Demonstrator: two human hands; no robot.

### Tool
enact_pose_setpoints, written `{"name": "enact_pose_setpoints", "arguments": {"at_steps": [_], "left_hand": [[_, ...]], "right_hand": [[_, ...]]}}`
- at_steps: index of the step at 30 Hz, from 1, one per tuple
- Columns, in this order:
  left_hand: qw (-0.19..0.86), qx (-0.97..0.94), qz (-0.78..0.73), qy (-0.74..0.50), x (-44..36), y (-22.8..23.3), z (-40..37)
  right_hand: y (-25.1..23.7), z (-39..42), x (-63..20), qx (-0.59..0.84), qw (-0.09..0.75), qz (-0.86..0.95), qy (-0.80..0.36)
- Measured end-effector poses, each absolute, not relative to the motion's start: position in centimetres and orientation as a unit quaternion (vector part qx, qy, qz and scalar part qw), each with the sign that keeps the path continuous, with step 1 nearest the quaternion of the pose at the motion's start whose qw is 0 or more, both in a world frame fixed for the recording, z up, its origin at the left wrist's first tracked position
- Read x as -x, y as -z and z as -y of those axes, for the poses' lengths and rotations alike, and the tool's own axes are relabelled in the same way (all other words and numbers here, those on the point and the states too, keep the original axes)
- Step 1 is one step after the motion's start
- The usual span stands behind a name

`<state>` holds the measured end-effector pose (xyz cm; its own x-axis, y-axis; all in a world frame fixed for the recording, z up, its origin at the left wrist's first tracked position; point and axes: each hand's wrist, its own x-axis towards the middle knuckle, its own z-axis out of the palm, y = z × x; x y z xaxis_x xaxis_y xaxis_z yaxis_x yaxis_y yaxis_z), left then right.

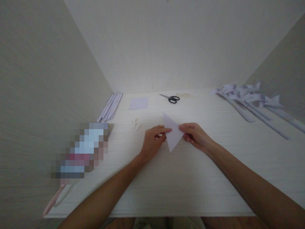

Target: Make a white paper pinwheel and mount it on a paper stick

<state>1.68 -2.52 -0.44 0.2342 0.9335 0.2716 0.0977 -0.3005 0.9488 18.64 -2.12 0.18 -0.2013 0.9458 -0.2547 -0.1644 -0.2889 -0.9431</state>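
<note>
No words or labels can be read on anything here. At the far left, a blurred-out patch (82, 149) sits on the edge of the white table (190, 184), so what is under it cannot be told. Behind it, a bunch of long rolled paper sticks (111, 106) lies along the left wall. A little to the right, some tiny pale bits (136, 123) lie on the table; they may be small sticks, but they are too small to be sure. A flat square of pale paper (138, 103) lies farther back.

The left hand (152, 141) pinches the left edge of a folded paper triangle (173, 133) with thumb and fingers. The triangle is in the middle of the table, right between both hands, with one point up and one point down. The right hand (194, 135) pinches its right corner the same way.

Behind the hands, black-handled scissors (171, 98) lie near the back wall. At the far right, a row of finished paper pinwheels (252, 98) on paper sticks lies on the table.
</note>
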Motion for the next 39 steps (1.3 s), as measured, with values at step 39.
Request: {"name": "enact_pose_setpoints", "arguments": {"at_steps": [39], "left_hand": [[0.620,-0.537,-0.393,-0.415,-2.39,-0.27,2.81]], "right_hand": [[-0.37,2.29,-18.76,0.372,0.509,0.411,-0.658]]}}
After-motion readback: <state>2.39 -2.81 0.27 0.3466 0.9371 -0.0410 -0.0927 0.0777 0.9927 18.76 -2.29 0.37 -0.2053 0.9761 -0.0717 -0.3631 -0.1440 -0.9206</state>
